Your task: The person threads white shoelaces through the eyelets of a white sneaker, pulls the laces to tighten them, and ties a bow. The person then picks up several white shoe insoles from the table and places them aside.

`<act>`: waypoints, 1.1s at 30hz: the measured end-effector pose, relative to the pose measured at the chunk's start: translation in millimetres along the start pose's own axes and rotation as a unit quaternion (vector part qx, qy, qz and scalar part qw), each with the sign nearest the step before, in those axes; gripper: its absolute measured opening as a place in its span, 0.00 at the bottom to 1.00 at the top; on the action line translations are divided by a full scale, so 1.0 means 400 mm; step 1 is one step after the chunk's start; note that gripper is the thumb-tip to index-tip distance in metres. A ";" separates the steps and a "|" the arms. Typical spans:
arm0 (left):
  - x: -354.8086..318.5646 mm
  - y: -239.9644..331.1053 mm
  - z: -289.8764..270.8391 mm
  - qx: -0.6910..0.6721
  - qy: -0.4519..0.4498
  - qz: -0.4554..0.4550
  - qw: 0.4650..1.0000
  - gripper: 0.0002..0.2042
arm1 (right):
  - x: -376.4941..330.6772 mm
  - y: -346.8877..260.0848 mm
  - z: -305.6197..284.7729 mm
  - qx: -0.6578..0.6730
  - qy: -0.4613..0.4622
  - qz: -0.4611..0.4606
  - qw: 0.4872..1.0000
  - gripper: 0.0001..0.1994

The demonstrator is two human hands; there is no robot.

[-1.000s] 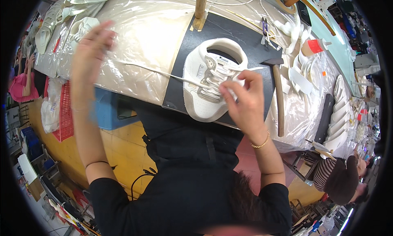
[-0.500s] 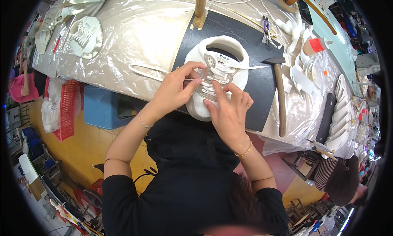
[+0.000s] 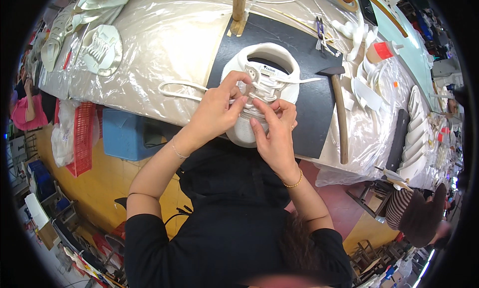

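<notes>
1. The left hand (image 3: 218,108) is at the left edge of the lacing of a white shoe (image 3: 287,92), its thumb and forefinger curled toward each other; whether they pinch a lace cannot be told.
2. The right hand (image 3: 277,131) is just beside it, apart from it, with fingertips over the lower rows of lacing and the thumb set apart from the forefinger; whether a strand is caught between the fingers cannot be told.
3. The shoe lies under and between both hands, its toe on the wearer's side of them and its open collar beyond them, on a black board (image 3: 312,123).
4. A white lace (image 3: 182,83) loops out to the left of the left hand; another lace end (image 3: 304,81) sticks out beyond the right hand, toward a hammer (image 3: 342,123).
5. The shoe looks light, with a padded collar that would probably give under pressure; the collar or the sides seem the surest places to steady it.
6. The lace looks limp and easy to bend, unlikely to break; a fingertip pinch near the eyelets should suit it best.
7. Farther off, a second shoe (image 3: 102,51) lies well left of the hands, on plastic sheeting (image 3: 149,43).
</notes>
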State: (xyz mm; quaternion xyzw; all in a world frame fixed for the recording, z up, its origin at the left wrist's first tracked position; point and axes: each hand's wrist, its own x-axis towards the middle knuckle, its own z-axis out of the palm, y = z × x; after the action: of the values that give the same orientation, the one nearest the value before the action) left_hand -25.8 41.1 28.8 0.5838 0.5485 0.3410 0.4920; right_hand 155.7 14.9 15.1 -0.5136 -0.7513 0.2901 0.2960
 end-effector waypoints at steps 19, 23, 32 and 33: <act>0.026 0.007 -0.066 0.101 -0.059 0.005 0.993 0.19 | 0.028 0.006 -0.030 -0.056 0.067 -0.031 0.996 0.15; 0.033 0.020 -0.084 0.251 -0.017 0.156 0.955 0.24 | 0.084 0.002 -0.058 -0.225 0.071 -0.147 0.961 0.10; 0.118 0.043 -0.104 0.277 -0.166 0.179 0.929 0.28 | 0.120 -0.015 -0.051 -0.224 0.002 -0.096 0.970 0.07; 0.124 0.044 -0.104 0.281 -0.175 0.186 0.925 0.26 | 0.118 -0.014 -0.046 -0.236 0.007 -0.097 0.967 0.07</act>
State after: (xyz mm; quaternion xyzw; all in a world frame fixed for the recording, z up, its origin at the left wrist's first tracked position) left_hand -51.1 99.5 50.3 0.8400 0.4082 0.1508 0.3239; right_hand 152.0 60.1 38.2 -0.4957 -0.8426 0.0710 0.1983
